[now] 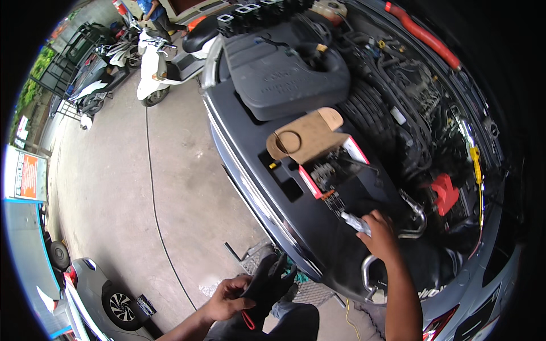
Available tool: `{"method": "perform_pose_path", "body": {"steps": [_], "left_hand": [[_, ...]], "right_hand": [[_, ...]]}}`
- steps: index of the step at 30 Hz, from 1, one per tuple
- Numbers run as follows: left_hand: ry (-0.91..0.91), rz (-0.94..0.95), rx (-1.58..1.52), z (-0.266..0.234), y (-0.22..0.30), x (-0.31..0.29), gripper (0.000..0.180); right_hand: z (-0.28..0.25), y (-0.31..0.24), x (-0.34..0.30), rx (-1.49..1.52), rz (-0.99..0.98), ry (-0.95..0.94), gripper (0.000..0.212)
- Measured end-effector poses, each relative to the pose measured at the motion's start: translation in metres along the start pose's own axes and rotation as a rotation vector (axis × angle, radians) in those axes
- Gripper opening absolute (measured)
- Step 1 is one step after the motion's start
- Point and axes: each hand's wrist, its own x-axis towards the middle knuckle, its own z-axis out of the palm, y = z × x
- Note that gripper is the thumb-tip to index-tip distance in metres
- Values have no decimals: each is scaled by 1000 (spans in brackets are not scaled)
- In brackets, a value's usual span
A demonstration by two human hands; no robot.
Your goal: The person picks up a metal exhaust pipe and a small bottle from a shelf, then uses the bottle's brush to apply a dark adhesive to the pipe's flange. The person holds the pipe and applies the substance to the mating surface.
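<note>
My left hand (pixel 230 298) is closed around a black glove (pixel 270 287) with a red loop at its cuff, held low above my legs. Over the dark cover on the car's front, my right hand (pixel 380 233) grips a small whitish, silvery tube (pixel 356 223) that points up and left. Just beyond it lies an open cardboard box (pixel 304 135) full of small metal parts, with a thin ring (pixel 289 142) resting on its flap. Thin fasteners (pixel 334 202) lie between the box and the tube. A bent metal pipe (pixel 421 221) is close to the right hand, and another bent metal pipe (pixel 368 273) lies nearer me.
A large black engine cover (pixel 284 74) lies beyond the box. At the right is the open engine bay with a red funnel-like part (pixel 445 193), a red hose (pixel 424 34) and a yellow-handled tool (pixel 475 162). Parked scooters (pixel 156 68) and a person (pixel 153 11) are far left.
</note>
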Motion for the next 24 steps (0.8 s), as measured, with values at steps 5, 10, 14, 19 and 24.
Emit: {"method": "perform_pose_path", "body": {"steps": [5,10,14,19,24], "left_hand": [[104,-9,-22,-28,-1,-15,13],[185,-28,-247,-17,-6,-20,15],[225,51,-435,17,2,-6,17],[153,34,-338,54,18,42,19],[-65,132,-426,88,7,115,20]], "right_hand": [[-112,-21,-15,11,217,106,43],[-167,-47,93,34,-239,215,44],[-109,-81,226,-98,-288,80,44],[-102,-84,236,83,-338,309,41],[-108,5,61,243,-165,712,35]]}}
